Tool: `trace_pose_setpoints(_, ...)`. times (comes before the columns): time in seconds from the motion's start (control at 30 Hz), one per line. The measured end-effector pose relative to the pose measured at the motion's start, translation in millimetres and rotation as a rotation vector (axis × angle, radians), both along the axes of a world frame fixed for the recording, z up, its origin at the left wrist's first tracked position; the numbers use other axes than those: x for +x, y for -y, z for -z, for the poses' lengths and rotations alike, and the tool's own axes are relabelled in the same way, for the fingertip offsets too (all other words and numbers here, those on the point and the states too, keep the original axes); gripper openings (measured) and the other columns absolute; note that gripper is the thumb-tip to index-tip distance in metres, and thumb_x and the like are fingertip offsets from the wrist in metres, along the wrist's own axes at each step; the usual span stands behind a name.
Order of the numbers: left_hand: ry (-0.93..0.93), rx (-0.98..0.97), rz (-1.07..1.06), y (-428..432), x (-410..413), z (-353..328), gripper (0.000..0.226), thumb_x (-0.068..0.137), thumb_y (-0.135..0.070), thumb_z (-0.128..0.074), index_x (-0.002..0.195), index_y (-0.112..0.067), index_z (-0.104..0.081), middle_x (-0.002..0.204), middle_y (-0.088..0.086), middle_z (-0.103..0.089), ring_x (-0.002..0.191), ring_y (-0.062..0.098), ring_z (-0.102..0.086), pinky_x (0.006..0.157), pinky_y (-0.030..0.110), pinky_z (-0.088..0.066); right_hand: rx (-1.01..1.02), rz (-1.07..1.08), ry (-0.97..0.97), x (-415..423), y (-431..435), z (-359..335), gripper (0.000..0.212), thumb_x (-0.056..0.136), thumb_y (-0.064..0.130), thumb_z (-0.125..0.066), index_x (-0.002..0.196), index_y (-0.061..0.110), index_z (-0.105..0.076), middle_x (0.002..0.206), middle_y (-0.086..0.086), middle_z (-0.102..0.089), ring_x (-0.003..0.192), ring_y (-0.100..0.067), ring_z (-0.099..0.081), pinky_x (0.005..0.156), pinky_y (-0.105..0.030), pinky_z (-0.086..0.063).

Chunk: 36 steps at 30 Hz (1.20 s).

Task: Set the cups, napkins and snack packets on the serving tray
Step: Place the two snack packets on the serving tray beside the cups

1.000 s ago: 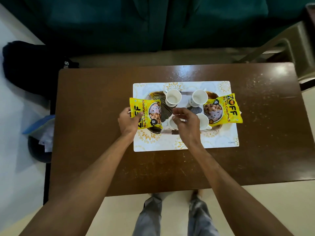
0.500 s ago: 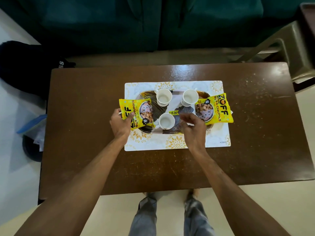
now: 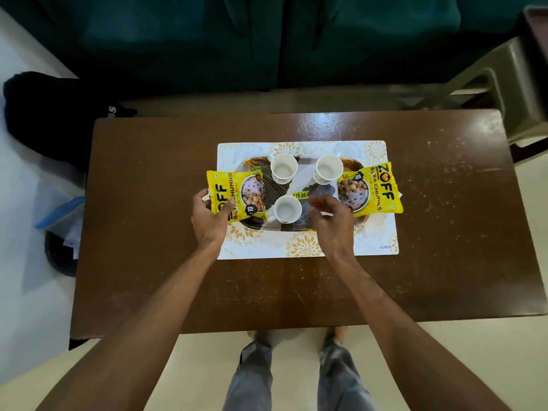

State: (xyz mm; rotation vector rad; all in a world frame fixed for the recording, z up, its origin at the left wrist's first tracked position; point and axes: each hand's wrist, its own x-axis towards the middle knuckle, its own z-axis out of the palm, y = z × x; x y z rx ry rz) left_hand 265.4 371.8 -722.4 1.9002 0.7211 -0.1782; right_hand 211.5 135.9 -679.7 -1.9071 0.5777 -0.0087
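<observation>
An oval patterned tray (image 3: 255,225) lies on a white and gold placemat (image 3: 376,235) on the brown table (image 3: 148,262). Three white cups stand on the tray: far left (image 3: 284,170), far right (image 3: 328,169) and near left (image 3: 287,208). My right hand (image 3: 333,221) curls down over a further cup at the near right, which is almost hidden beneath it. One yellow snack packet (image 3: 237,197) overhangs the tray's left end, and my left hand (image 3: 209,218) grips its near corner. A second yellow packet (image 3: 370,191) lies across the right end.
A dark green sofa (image 3: 267,40) runs behind the table. A black bag (image 3: 44,120) sits on the floor at the left, with a blue item (image 3: 59,215) below it. A plastic stool (image 3: 522,84) stands at the far right. My legs show under the near edge.
My right hand left the near left cup and moved right, onto the near right cup. My left hand kept hold of the left packet.
</observation>
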Motion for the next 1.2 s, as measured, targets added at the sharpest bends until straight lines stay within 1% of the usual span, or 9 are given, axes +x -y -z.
trace_pose_setpoints(0.2,0.054,0.002,-0.093,-1.2,-28.6,-7.2,0.070,0.083,-0.039,-0.079,0.140,-0.015,-0.046,0.116,-0.003,-0.062,0.105,0.016,-0.063,0.085,0.031,-0.051,0.004,0.009,-0.028,-12.3,1.6,2.2,0.016,0.092,0.009,-0.067,0.104,0.017,-0.074,0.098,0.005,-0.073,0.096,-0.006,-0.065,0.088,-0.039,-0.057)
trace_pose_setpoints(0.33,0.050,0.024,-0.130,4.2,-55.7,-5.9,0.049,0.097,-0.044,-0.060,0.135,-0.013,-0.050,0.110,-0.002,-0.065,0.097,0.016,-0.064,0.085,0.035,-0.052,-0.009,0.071,-0.016,-21.4,8.6,1.3,0.014,0.092,0.009,-0.067,0.104,0.013,-0.073,0.097,0.001,-0.073,0.092,-0.007,-0.066,0.083,-0.027,-0.055)
trace_pose_setpoints(0.4,0.052,-0.019,-0.184,12.3,-68.6,-2.9,0.036,0.104,-0.041,-0.046,0.124,-0.012,-0.053,0.108,0.004,-0.067,0.096,0.022,-0.067,0.081,0.039,-0.056,-0.061,0.186,-0.027,-25.9,16.2,1.3,0.010,0.093,0.010,-0.067,0.102,0.012,-0.071,0.095,0.000,-0.072,0.087,-0.011,-0.065,0.079,-0.024,-0.053)
trace_pose_setpoints(0.47,-0.002,-0.079,-0.271,23.6,-77.1,1.7,0.029,0.108,-0.031,-0.037,0.118,-0.010,-0.054,0.108,0.014,-0.069,0.091,0.025,-0.068,0.073,0.036,-0.057,-0.068,0.399,-0.095,-30.4,28.3,10.6,0.004,0.092,0.010,-0.067,0.096,0.011,-0.069,0.089,-0.002,-0.070,0.082,-0.016,-0.064,0.076,-0.031,-0.053)
trace_pose_setpoints(0.57,-0.149,-0.242,-0.414,39.2,-74.0,11.5,0.025,0.105,-0.015,-0.042,0.121,-0.004,-0.057,0.096,0.014,-0.070,0.081,0.024,-0.068,0.067,0.029,-0.057,0.049,0.627,-0.292,-35.5,45.9,34.8,0.006,0.090,0.014,-0.069,0.086,0.017,-0.065,0.090,-0.009,-0.071,0.083,-0.026,-0.067,0.077,-0.045,-0.059)
trace_pose_setpoints(0.67,-0.205,-0.441,-0.447,52.6,-59.7,16.8,0.020,0.102,-0.007,-0.051,0.120,-0.001,-0.058,0.087,0.015,-0.070,0.073,0.025,-0.070,0.064,0.027,-0.061,0.188,0.651,-0.425,-35.5,56.5,52.7,0.011,0.089,0.020,-0.071,0.089,0.018,-0.060,0.094,-0.015,-0.071,0.072,-0.024,-0.064,0.067,-0.041,-0.059)
trace_pose_setpoints(0.73,-0.182,-0.516,-0.443,60.5,-49.7,16.1,0.015,0.101,-0.006,-0.054,0.115,-0.003,-0.058,0.089,0.015,-0.069,0.071,0.026,-0.069,0.061,0.027,-0.062,0.240,0.649,-0.424,-30.5,61.7,59.2,0.013,0.091,0.019,-0.071,0.093,0.013,-0.059,0.089,-0.015,-0.070,0.068,-0.022,-0.063,0.069,-0.041,-0.061)
trace_pose_setpoints(0.97,-0.108,-0.443,-0.458,64.7,-39.0,23.1,0.019,0.092,0.004,-0.065,0.109,-0.002,-0.061,0.104,0.020,-0.069,0.068,0.028,-0.071,0.054,0.032,-0.061,0.336,0.666,-0.381,-14.6,74.7,63.1,0.016,0.086,-0.002,-0.071,0.100,-0.003,-0.063,0.086,-0.023,-0.072,0.058,-0.030,-0.070,0.066,-0.041,-0.064)
trace_pose_setpoints(1.2,-0.104,-0.375,-0.418,67.9,-44.2,20.7,0.035,0.088,0.012,-0.064,0.121,0.001,-0.058,0.112,0.018,-0.070,0.079,0.037,-0.074,0.053,0.033,-0.061,0.334,0.682,-0.370,-13.4,81.3,58.6,0.015,0.084,-0.008,-0.070,0.096,-0.003,-0.062,0.091,-0.028,-0.071,0.061,-0.034,-0.072,0.064,-0.041,-0.064)
